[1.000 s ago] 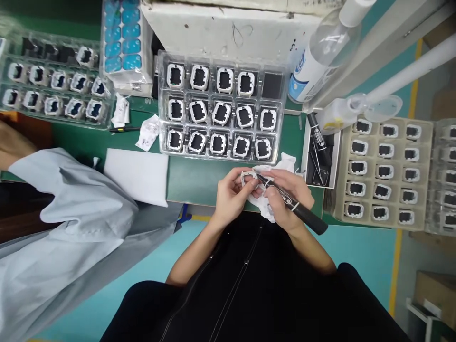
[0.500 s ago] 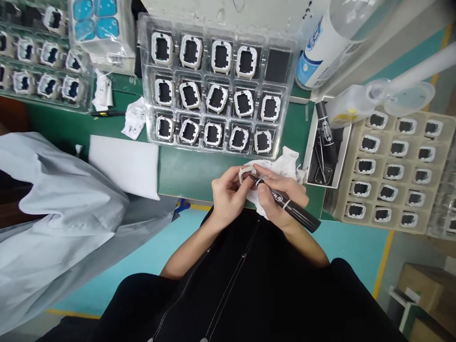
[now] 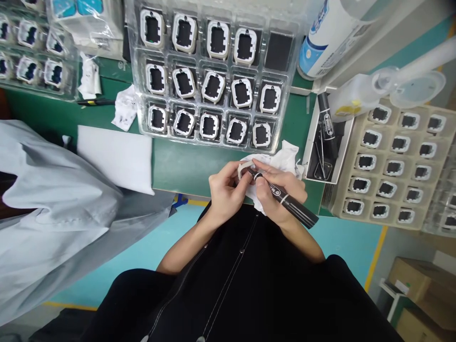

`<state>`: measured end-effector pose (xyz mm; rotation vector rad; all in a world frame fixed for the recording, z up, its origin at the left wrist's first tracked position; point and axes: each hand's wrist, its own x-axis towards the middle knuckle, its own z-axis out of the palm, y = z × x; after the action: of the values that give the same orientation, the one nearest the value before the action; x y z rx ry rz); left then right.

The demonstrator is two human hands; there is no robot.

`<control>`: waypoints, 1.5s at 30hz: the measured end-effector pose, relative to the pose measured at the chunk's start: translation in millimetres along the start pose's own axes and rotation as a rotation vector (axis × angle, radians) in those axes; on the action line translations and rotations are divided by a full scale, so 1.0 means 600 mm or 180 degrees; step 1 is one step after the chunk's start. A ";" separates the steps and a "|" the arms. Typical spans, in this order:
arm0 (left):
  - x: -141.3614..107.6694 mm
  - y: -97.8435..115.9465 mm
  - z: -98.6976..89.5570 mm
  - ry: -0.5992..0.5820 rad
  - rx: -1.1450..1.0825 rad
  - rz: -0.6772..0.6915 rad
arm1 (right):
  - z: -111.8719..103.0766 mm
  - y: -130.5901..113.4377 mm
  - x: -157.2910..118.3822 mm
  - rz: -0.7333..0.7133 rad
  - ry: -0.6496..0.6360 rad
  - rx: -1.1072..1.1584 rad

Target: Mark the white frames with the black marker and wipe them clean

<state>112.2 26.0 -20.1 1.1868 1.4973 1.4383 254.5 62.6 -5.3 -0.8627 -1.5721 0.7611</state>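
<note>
My left hand (image 3: pixel 227 190) is closed on a small white watch-case frame (image 3: pixel 242 167), held up near the table's front edge. In my right hand (image 3: pixel 278 190) lies a black marker pen (image 3: pixel 297 211), its tip pointing into the frame. The fingertips of my right hand also come close to the frame's far side; whether they press on it I cannot tell. Under both hands is a crumpled, stained white cloth (image 3: pixel 287 156). Beyond them a clear plastic tray (image 3: pixel 210 142) bears rows of similar white frames, with one pocket at its back right showing only a dark bottom.
At right, a white box (image 3: pixel 309 142) holds another marker and tweezers, beside a beige tray (image 3: pixel 338 202) of frames. Bottles (image 3: pixel 313 52) stand behind. A white foam sheet (image 3: pixel 116 159) and a stained cloth (image 3: pixel 124 108) lie left, near a person's grey sleeve (image 3: pixel 64 204).
The view has shifted a little, so the trays sit higher and further left in it. Both hands keep their hold on the frame and marker, with hardly any movement between them.
</note>
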 end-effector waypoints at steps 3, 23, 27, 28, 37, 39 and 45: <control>0.000 0.000 -0.001 -0.0009 0.0123 -0.0002 | 0.000 -0.001 0.000 0.0050 0.0020 0.0003; -0.006 -0.006 0.002 0.0001 0.0362 0.0069 | -0.005 0.008 -0.010 0.0146 0.0073 -0.0064; -0.007 -0.009 0.004 0.0017 0.0431 0.0073 | -0.006 0.011 -0.013 0.0183 0.0075 -0.0053; -0.007 -0.009 0.004 0.0018 0.0441 0.0080 | -0.005 0.010 -0.013 0.0174 0.0101 -0.0070; -0.010 -0.008 0.000 -0.0014 0.0651 0.0191 | -0.004 0.006 -0.007 0.0011 0.0024 -0.0271; -0.012 -0.009 -0.001 -0.0029 0.0659 0.0199 | -0.005 0.005 -0.007 -0.0187 -0.0104 -0.0387; -0.010 -0.006 -0.002 -0.0081 0.0716 0.0188 | -0.005 0.005 -0.006 -0.0232 -0.0194 -0.0540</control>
<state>112.4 20.0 -23.8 1.3888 1.6516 1.3133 257.9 60.8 -9.1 -0.9066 -1.7316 0.6131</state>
